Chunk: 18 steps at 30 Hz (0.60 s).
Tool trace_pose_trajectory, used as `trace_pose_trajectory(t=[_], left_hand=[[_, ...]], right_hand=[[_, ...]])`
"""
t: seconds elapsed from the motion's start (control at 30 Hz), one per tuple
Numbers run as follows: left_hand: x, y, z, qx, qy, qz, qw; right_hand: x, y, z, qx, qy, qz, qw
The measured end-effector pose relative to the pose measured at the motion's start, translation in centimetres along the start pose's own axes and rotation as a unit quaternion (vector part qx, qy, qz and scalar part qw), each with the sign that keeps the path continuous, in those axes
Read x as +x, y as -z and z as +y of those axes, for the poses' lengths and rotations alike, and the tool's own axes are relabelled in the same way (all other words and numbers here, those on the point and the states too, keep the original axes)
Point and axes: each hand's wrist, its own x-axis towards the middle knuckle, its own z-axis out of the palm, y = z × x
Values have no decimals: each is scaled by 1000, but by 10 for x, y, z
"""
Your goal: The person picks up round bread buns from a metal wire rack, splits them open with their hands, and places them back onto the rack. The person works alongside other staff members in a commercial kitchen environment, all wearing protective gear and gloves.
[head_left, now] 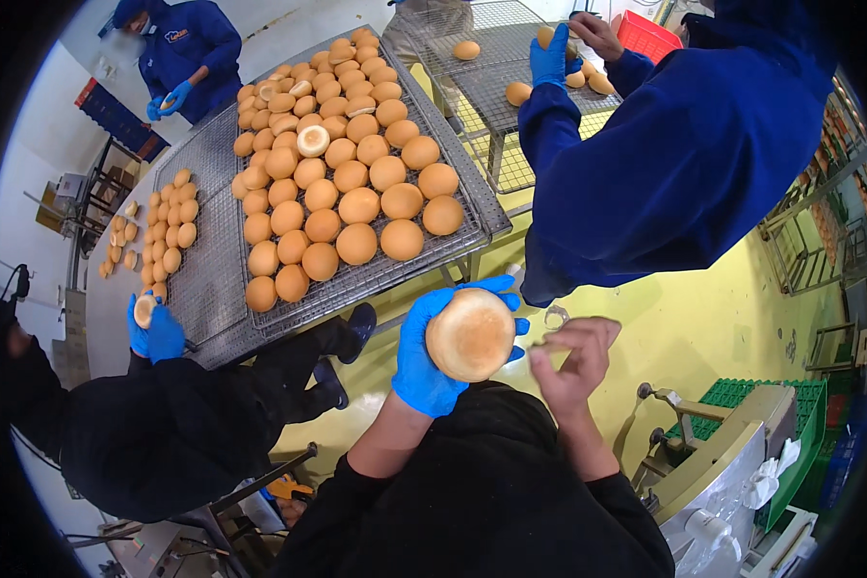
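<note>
A round bun [470, 335] lies in my left hand [424, 358], which wears a blue glove; its fingers wrap the bun's edge from below and behind. The bun's pale face, browned in the middle, is turned up toward me. Just right of the bun, apart from it, is my bare right hand [580, 371]. Its fingers are curled in toward the thumb, and whether a small thing is pinched there is too unclear to make out. Beyond my left hand, many golden buns [356, 244] sit in rows on a wire rack [464, 207].
The rack rests on a metal table [223, 260], with more buns [171, 214] at left. Co-workers in blue [684, 144] and black [154, 433] stand close on both sides. Back right are another wire rack [496, 91] and a red basket [648, 37]; lower right, a machine [732, 462] and green crate [807, 462].
</note>
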Motion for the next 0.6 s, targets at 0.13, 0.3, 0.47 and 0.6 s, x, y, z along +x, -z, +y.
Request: trace_pose_trajectory(t=[0.13, 0.3, 0.47, 0.6], left_hand=[[-2, 0, -8, 38, -32, 26, 998], [0, -1, -12, 165, -60, 73, 982], [2, -3, -12, 173, -68, 59, 981], [3, 2, -8, 144, -64, 19, 987]], right_hand=[[8, -1, -31, 16, 108, -54, 993], [16, -18, -13, -25, 118, 2, 993], [8, -15, -9, -63, 175, -10, 982], [4, -11, -19, -83, 230, -35, 969]])
